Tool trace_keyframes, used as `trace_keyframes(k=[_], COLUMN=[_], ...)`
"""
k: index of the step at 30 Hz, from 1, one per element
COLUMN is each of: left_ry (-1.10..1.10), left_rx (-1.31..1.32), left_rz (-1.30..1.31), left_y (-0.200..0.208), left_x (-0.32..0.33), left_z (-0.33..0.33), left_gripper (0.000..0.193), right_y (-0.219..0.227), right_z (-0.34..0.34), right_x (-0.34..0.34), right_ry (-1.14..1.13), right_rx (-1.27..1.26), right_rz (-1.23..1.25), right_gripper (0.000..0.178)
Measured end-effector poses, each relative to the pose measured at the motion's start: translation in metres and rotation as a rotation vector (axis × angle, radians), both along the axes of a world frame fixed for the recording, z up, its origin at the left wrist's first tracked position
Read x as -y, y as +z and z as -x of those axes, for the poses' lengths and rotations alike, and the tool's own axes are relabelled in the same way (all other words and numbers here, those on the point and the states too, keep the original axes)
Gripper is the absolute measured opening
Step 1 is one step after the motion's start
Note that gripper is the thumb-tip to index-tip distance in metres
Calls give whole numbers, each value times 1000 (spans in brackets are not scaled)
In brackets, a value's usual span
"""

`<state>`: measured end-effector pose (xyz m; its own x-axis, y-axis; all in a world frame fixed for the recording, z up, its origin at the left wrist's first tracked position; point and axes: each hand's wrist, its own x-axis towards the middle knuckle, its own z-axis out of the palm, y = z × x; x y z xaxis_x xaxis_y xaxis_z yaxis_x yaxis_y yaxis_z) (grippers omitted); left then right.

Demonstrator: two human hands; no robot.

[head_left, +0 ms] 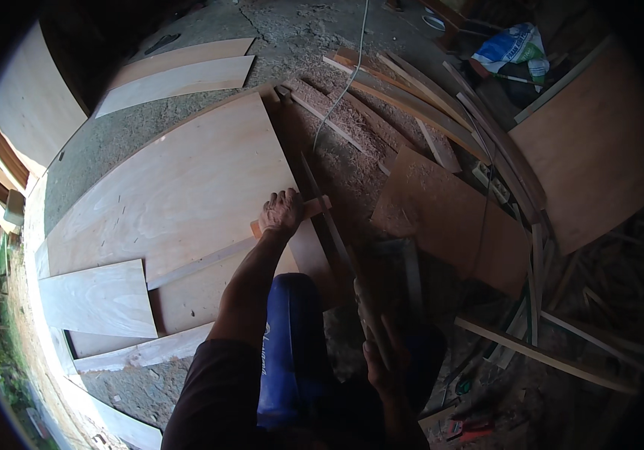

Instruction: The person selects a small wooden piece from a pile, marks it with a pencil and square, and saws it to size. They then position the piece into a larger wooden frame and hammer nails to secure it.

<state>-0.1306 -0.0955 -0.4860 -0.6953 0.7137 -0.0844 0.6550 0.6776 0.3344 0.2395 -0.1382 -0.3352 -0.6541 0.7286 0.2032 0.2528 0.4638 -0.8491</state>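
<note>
My left hand is closed over a short reddish wooden strip, pressing it at the right edge of a large pale plywood panel. The strip's right end sticks out past that edge. Across this end runs the long narrow blade of a handsaw, its tip pointing away from me. My right hand, in shadow low in the view, is wrapped round the saw's handle end; its fingers show only in part. My knee in blue trousers is beside the panel.
A smaller plywood piece lies on the panel's near left. Sawdust and long boards cover the floor ahead right. A brown sheet lies to the right, and a thin cable crosses the floor. Loose battens lie near right.
</note>
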Motion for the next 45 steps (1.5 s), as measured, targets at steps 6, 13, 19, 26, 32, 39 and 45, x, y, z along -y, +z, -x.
trace_keyframes(k=[6,13,19,26,32,39,45], left_ry=[-127,-84,0,-220,-162,-57,-37], left_rx=[-166,-32,-52,-44,21,-236,-77], left_rz=[-10,-206,-166,-51,-35,-30,111], left_y=[-16,-4,-14,2,9,-37,-18], left_x=[25,13,12,35,29,25,11], left_z=[-32,-18,-19,-34,-28,-12,-29], left_gripper=[29,30,37,43,43,70,78], right_y=[-3,-5,-5,0,-2,-10,-11], right_z=[0,-12,-22,-11,-6,0,-2], right_x=[-7,-1,-4,-6,-1,7,2], right_ry=[-11,-33,-7,-20,-5,-5,-18], right_rx=[-23,-4,103,22,15,21,-21], right_rz=[59,33,-38,77,132,198,70], right_gripper=[50,47,43,45,47,49,48])
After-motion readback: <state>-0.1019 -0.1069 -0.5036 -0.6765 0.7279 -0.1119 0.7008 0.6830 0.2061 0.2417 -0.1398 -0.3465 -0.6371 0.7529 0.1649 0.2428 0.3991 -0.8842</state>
